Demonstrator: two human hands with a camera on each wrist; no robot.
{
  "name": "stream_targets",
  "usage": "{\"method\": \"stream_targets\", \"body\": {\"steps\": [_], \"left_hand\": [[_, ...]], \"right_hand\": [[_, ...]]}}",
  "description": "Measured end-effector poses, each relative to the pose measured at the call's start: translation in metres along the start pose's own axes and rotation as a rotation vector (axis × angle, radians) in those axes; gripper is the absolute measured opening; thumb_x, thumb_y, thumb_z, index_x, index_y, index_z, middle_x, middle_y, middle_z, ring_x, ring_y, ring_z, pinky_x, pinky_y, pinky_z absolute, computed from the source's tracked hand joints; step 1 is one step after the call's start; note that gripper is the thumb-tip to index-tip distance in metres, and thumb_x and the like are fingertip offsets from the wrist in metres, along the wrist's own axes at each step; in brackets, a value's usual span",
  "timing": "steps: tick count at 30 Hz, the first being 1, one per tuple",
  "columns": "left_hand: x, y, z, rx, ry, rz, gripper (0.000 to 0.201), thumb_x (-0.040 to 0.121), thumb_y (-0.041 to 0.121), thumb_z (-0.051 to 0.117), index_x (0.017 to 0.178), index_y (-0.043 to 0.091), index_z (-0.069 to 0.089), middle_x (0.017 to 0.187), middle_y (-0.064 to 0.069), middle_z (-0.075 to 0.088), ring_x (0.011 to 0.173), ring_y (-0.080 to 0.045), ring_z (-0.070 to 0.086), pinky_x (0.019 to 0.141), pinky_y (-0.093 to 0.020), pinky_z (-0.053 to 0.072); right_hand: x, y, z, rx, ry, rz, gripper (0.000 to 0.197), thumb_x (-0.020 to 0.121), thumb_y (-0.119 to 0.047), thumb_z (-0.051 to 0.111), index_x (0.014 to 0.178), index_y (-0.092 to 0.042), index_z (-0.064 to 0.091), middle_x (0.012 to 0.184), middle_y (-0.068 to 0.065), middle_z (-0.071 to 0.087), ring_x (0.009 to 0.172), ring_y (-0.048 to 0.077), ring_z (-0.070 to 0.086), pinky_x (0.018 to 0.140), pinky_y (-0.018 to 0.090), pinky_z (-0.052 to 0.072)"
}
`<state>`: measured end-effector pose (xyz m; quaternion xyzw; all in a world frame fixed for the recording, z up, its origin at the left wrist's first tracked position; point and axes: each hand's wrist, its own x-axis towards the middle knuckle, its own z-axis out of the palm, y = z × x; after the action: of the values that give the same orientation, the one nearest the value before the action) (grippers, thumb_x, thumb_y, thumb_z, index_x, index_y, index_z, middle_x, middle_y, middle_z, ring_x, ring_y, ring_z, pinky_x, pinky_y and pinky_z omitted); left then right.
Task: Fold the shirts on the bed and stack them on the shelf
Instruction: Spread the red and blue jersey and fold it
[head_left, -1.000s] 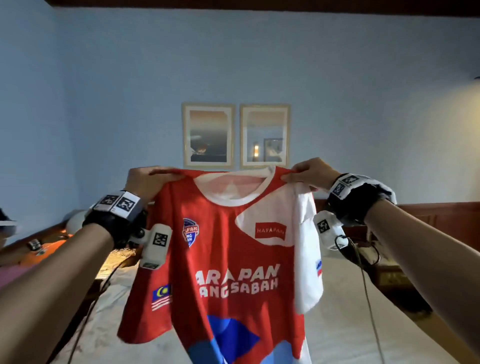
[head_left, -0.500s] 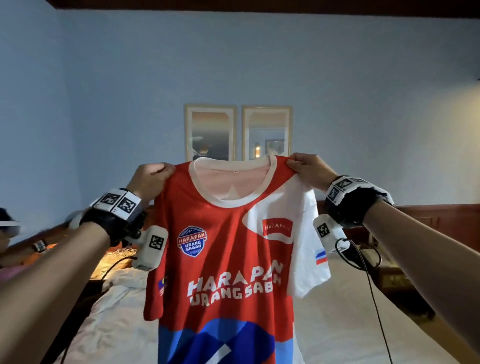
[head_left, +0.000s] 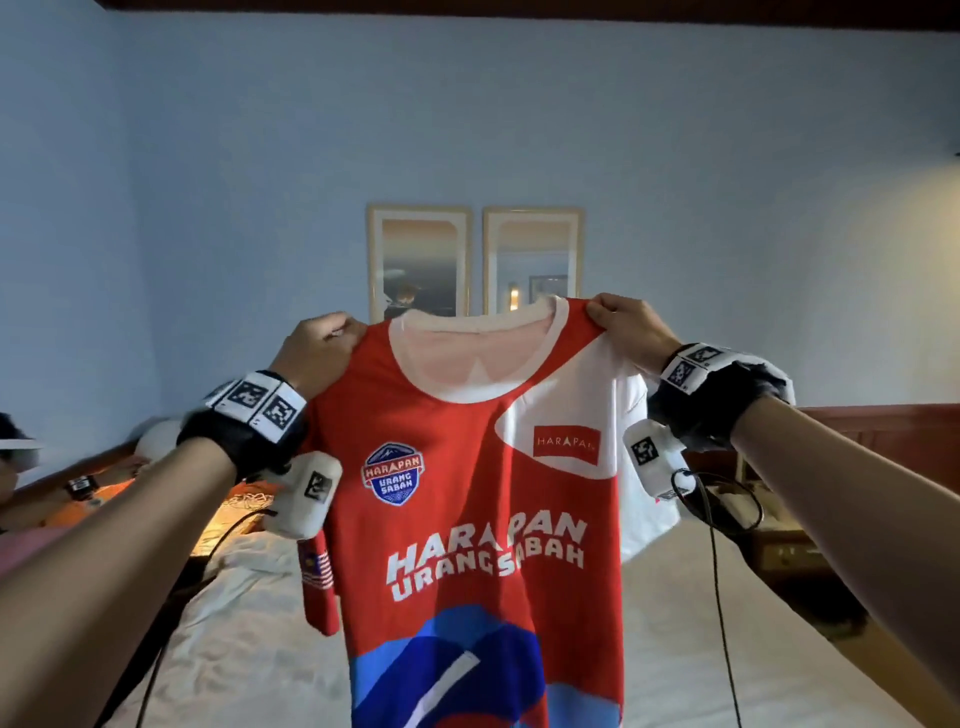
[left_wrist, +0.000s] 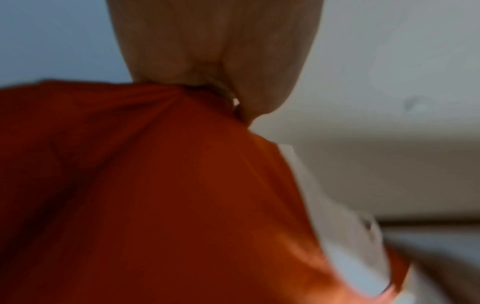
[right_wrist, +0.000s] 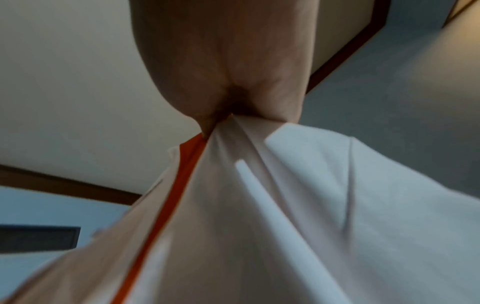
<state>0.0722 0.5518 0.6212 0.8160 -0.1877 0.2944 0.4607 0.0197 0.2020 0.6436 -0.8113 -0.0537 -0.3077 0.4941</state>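
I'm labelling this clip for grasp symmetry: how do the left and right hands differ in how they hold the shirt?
The left hand pinches the red shoulder of the shirt; the right hand pinches the white shoulder. In the head view, the right hand sits slightly higher than the left. Both grip the top edge beside the collar, holding the shirt above the bed.

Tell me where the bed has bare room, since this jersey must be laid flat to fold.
Bare white sheet shows on the bed right of the hanging jersey, bordered by the right hand's dangling cable and the dark furniture beyond. Left of the jersey the sheet is rumpled, crossed by the left hand's cable and crowded toward the lit bedside.
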Motion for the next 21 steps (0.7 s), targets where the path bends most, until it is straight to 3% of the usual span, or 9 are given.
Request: {"method": "stream_targets", "body": {"steps": [3,5,6,8,10,11,14,18,21], "left_hand": [[-0.002,0.000,-0.003,0.131,-0.044,0.043,0.032,0.094,0.030,0.056,0.069,0.012,0.064,0.072,-0.006,0.064,0.075,-0.022,0.056,0.070,-0.031,0.042],[-0.002,0.002,-0.005,0.117,-0.079,0.066,0.028,0.095,0.020,0.048,0.086,0.003,0.068,0.088,-0.024,0.065,0.084,-0.034,0.059,0.077,-0.034,0.041],[-0.002,0.002,-0.006,0.086,-0.094,0.068,0.024,0.094,0.010,0.046,0.083,-0.003,0.063,0.084,-0.029,0.061,0.081,-0.037,0.055,0.072,-0.033,0.039],[-0.001,0.002,-0.003,0.055,-0.143,0.004,0.021,0.092,0.002,0.046,0.078,-0.003,0.060,0.079,-0.025,0.060,0.080,-0.031,0.056,0.068,-0.034,0.039],[0.004,-0.005,0.002,0.108,-0.168,-0.041,0.030,0.089,0.021,0.047,0.086,-0.002,0.066,0.089,-0.023,0.066,0.086,-0.033,0.062,0.076,-0.038,0.044],[0.004,-0.009,0.002,0.089,-0.175,-0.095,0.030,0.088,0.028,0.051,0.084,0.003,0.068,0.084,-0.016,0.067,0.081,-0.030,0.060,0.072,-0.037,0.045],[-0.004,-0.022,0.009,-0.058,-0.109,-0.071,0.026,0.096,0.023,0.055,0.071,0.018,0.060,0.059,0.009,0.053,0.061,-0.015,0.044,0.055,-0.027,0.034],[-0.044,-0.048,0.034,0.007,-0.192,-0.006,0.023,0.099,0.016,0.052,0.077,0.019,0.057,0.070,0.003,0.053,0.066,-0.008,0.042,0.065,-0.019,0.036],[-0.091,-0.084,0.051,0.025,-0.224,-0.040,0.016,0.099,0.011,0.051,0.086,0.014,0.058,0.076,0.002,0.054,0.063,0.004,0.043,0.066,-0.009,0.034]], "right_hand": [[-0.002,0.001,-0.006,-0.089,-0.043,0.057,0.022,0.095,-0.028,0.059,0.084,-0.013,0.070,0.078,0.003,0.063,0.066,0.014,0.057,0.068,0.026,0.049],[-0.004,0.000,-0.008,-0.145,-0.058,0.061,0.026,0.091,-0.033,0.064,0.083,-0.010,0.072,0.075,0.002,0.065,0.065,0.013,0.059,0.067,0.024,0.051],[-0.004,0.001,-0.008,-0.145,-0.056,0.058,0.027,0.091,-0.034,0.065,0.076,-0.012,0.070,0.071,0.001,0.064,0.061,0.012,0.057,0.064,0.023,0.050],[-0.004,0.003,-0.009,-0.151,-0.044,0.038,0.032,0.091,-0.034,0.064,0.064,-0.018,0.063,0.062,-0.003,0.058,0.052,0.009,0.053,0.054,0.020,0.046],[-0.003,0.007,-0.010,-0.220,-0.089,0.035,0.036,0.093,-0.034,0.062,0.061,-0.019,0.058,0.061,-0.002,0.054,0.052,0.010,0.049,0.053,0.022,0.041],[-0.004,0.010,-0.012,-0.269,-0.113,0.039,0.036,0.094,-0.034,0.060,0.061,-0.019,0.057,0.063,-0.002,0.053,0.055,0.011,0.048,0.054,0.022,0.039],[-0.004,0.025,-0.017,-0.363,-0.078,0.023,0.039,0.094,-0.038,0.059,0.061,-0.018,0.056,0.064,0.000,0.051,0.059,0.013,0.045,0.057,0.025,0.036],[-0.018,0.050,-0.004,-0.535,-0.209,0.023,0.041,0.092,-0.033,0.063,0.056,-0.015,0.055,0.059,0.004,0.049,0.061,0.016,0.042,0.059,0.028,0.032],[-0.038,0.079,0.009,-0.463,-0.159,0.097,0.047,0.088,-0.032,0.069,0.047,-0.018,0.050,0.045,-0.007,0.044,0.045,0.007,0.039,0.052,0.027,0.032]]}}
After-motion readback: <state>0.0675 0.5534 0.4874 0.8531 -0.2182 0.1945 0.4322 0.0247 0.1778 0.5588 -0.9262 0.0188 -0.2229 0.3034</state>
